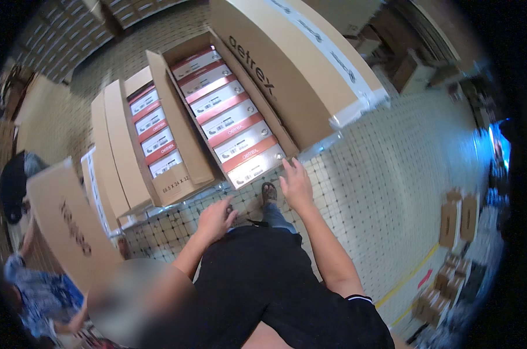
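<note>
My right hand (297,185) reaches up to the near end of an open carton (281,138), fingers apart. Its fingertips are at the corner of the nearest shoe box (257,168); whether they touch cannot be made out. A row of white and red shoe boxes (221,99) fills this carton. The nearest box sits at the carton's near end, where no cardboard wall shows in front of it. My left hand (215,220) hangs above the floor below the cartons, fingers bent and apart, holding nothing visible.
Left of it stands another open carton (179,185) with several shoe boxes. A large taped carton (327,70) stands on the right. At far left, another person (42,296) is beside an upright cardboard carton (71,227). Small cartons (443,285) lie beyond a yellow floor line (411,285).
</note>
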Motion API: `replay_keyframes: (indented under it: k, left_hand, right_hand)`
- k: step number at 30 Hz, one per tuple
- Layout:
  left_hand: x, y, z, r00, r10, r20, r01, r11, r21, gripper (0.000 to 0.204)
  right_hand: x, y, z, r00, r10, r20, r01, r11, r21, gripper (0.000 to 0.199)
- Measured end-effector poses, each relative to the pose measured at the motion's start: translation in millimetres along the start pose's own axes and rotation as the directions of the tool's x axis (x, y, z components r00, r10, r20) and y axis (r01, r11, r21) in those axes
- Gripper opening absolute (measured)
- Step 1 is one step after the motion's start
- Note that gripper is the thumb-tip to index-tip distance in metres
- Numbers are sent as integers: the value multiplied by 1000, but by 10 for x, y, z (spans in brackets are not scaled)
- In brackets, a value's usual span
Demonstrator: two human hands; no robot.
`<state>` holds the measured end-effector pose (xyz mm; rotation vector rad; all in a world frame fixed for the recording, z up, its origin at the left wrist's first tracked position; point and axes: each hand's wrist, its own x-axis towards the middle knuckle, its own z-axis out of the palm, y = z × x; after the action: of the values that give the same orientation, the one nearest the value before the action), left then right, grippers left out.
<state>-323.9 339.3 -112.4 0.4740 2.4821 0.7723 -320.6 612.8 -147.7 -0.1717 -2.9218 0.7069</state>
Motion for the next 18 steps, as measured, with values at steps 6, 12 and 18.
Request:
replay_keyframes:
  k: [6,12,18]
  left_hand:
    - [637,316,366,966,-222,-130,247,942,227,49]
    - [830,163,604,908,-379,-179,409,894,180,29]
    - [886,15,725,906,-339,-254,388,905,175,22]
  right_hand:
    - [619,440,65,957,-185,225,248,923,-295,36]
    - [840,675,270,859,-159,487,246,962,-121,31]
    - [1021,846,264,790,-349,504,383,923,39,26]
